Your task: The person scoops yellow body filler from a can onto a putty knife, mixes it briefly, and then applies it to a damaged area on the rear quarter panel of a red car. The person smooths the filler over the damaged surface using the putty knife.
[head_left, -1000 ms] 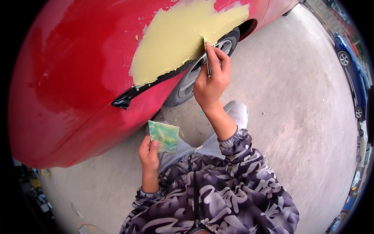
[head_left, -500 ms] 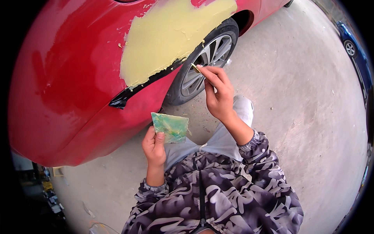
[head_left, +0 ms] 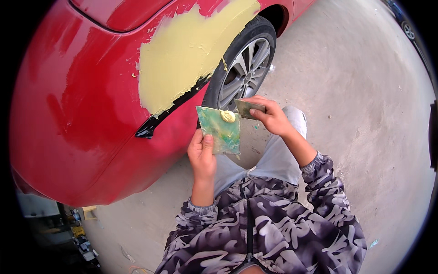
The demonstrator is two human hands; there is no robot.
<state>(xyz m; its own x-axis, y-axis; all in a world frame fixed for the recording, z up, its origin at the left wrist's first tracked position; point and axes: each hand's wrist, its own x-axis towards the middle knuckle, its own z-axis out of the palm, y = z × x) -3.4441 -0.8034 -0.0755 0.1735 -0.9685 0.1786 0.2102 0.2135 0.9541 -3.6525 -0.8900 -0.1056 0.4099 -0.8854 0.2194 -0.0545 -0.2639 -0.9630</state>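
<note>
My left hand (head_left: 202,153) grips a flat, green-smeared mixing board (head_left: 214,132) by its lower left corner, thumb on top. A pale yellow lump of body filler (head_left: 227,116) sits near the board's upper right edge. Just right of it, my right hand (head_left: 270,116) pinches a thin grey filler spreader (head_left: 248,109) between thumb and fingers; its edge is beside the board. Ahead is a red car (head_left: 91,114), with a broad coat of yellow filler (head_left: 182,59) spread over its body above the wheel arch. The coat has ragged edges.
The car's wheel (head_left: 246,73) stands just beyond my hands. A black trim strip (head_left: 146,129) pokes out below the filler. Grey concrete floor (head_left: 356,114) stretches to the right, with a blue car (head_left: 404,23) at the far right. Assorted items (head_left: 80,228) lie at the lower left.
My right hand has come down and toward the board, the spreader now showing its flat face. A lump of filler now shows on the board, which has moved up and right in view.
</note>
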